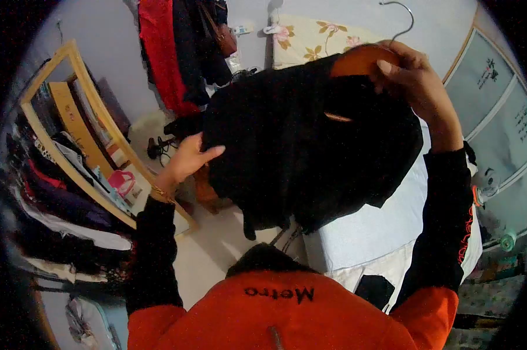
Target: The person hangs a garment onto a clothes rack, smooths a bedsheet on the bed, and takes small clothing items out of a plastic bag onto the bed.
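A black garment point(263, 140) is spread in front of me over a brown wooden hanger point(359, 61) with a metal hook point(412, 20). My right hand point(418, 81) grips the hanger just below its hook, thumb on the near side. At the garment's left edge, my left hand point(188, 160) pinches the dark cloth, its thumb in front and the other fingers hidden behind. The lower part of the garment hangs loose above the floor and bed.
A bed with a light cover point(374, 233) lies below to the right. To the left stands a wood-framed mirror point(109, 149) beside piled clothes point(71, 216). Red and black clothes point(161, 52) hang on the far wall. Frosted cabinet doors point(491, 116) stand at the right.
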`<state>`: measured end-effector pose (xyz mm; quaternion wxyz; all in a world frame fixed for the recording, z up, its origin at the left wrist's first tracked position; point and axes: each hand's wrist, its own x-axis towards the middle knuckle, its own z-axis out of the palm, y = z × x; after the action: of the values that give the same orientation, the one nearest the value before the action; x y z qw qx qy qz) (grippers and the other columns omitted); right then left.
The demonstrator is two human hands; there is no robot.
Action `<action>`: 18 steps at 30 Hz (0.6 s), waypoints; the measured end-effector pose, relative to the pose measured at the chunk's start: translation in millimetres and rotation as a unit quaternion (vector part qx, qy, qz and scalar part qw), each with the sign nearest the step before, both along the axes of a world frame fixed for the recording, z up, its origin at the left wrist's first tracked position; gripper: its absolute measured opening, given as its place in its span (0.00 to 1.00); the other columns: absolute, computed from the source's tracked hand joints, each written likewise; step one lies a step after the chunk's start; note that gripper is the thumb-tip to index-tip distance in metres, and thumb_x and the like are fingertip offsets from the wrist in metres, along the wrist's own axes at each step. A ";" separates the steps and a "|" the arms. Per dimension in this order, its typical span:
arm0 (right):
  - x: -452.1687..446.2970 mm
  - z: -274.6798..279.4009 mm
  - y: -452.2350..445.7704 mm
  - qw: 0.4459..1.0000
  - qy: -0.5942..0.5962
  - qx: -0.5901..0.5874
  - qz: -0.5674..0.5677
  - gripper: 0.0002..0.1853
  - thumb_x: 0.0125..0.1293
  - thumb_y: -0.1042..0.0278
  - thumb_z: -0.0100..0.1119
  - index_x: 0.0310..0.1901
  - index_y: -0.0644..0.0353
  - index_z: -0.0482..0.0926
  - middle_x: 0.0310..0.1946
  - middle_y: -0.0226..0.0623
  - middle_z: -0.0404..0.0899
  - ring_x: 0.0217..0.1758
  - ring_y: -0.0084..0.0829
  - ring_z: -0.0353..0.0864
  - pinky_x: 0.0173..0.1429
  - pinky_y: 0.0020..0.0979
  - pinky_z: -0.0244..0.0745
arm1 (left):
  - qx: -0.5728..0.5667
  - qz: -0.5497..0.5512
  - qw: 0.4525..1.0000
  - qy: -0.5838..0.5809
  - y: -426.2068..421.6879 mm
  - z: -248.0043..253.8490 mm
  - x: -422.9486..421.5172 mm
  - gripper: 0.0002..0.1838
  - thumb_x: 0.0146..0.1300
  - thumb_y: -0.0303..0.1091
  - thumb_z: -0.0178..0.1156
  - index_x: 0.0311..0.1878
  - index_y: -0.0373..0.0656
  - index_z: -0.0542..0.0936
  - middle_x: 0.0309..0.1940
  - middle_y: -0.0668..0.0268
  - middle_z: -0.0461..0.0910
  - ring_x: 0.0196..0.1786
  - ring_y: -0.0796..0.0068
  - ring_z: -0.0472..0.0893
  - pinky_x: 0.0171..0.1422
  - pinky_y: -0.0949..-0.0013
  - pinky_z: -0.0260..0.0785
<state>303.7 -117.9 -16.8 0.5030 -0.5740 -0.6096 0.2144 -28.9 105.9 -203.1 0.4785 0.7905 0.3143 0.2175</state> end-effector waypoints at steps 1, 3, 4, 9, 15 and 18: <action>-3.1 -0.6 -2.7 1.000 0.014 0.013 -0.022 0.16 0.64 0.67 0.58 0.52 0.62 0.75 0.33 0.32 0.79 0.30 0.20 0.76 0.35 0.18 0.71 | -0.073 -0.038 0.996 -0.031 2.5 -5.8 0.4 0.33 0.66 0.47 0.54 0.65 0.32 0.62 0.56 0.59 0.73 0.48 0.71 0.77 0.46 0.69 0.73; -2.6 1.1 -8.6 0.998 0.027 0.026 -0.044 0.15 0.63 0.67 0.59 0.50 0.62 0.75 0.32 0.30 0.78 0.28 0.18 0.74 0.34 0.17 0.69 | -0.256 -0.098 0.950 -0.151 3.4 -20.3 -9.4 0.31 0.67 0.45 0.53 0.66 0.34 0.61 0.59 0.57 0.71 0.52 0.70 0.75 0.53 0.67 0.70; 2.6 2.5 -12.8 0.999 0.011 0.005 -0.036 0.15 0.63 0.67 0.59 0.50 0.63 0.75 0.31 0.30 0.78 0.28 0.19 0.74 0.34 0.17 0.68 | -0.442 -0.137 0.854 -0.238 2.2 -26.9 -15.2 0.29 0.68 0.42 0.52 0.66 0.35 0.61 0.61 0.56 0.69 0.56 0.68 0.74 0.59 0.66 0.68; -21.8 -2.5 -17.7 0.998 -0.003 -0.030 -0.060 0.16 0.62 0.66 0.60 0.50 0.63 0.75 0.30 0.29 0.78 0.29 0.19 0.74 0.33 0.17 0.66 | -0.481 -0.162 0.819 -0.267 -50.0 -76.5 -3.3 0.27 0.67 0.40 0.52 0.65 0.36 0.63 0.60 0.57 0.70 0.57 0.67 0.73 0.61 0.65 0.67; -44.1 -3.9 -26.4 0.998 0.028 -0.052 -0.005 0.18 0.60 0.70 0.61 0.52 0.64 0.74 0.33 0.35 0.81 0.31 0.23 0.78 0.36 0.21 0.71 | -0.387 -0.135 0.878 -0.248 -88.5 -111.8 15.7 0.24 0.67 0.38 0.52 0.62 0.37 0.66 0.59 0.57 0.71 0.58 0.65 0.73 0.63 0.64 0.66; -27.5 -7.6 -35.2 0.996 0.041 -0.061 -0.041 0.18 0.60 0.70 0.60 0.52 0.64 0.73 0.34 0.36 0.81 0.31 0.23 0.78 0.35 0.21 0.71 | -0.342 -0.135 0.896 -0.247 -87.0 -121.2 -1.6 0.22 0.66 0.36 0.52 0.61 0.37 0.67 0.58 0.58 0.71 0.59 0.65 0.72 0.64 0.63 0.65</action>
<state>276.2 -153.1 -24.4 0.5000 -0.6186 -0.5504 0.2537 -30.6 18.9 -324.3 0.8065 0.5338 0.1311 0.2178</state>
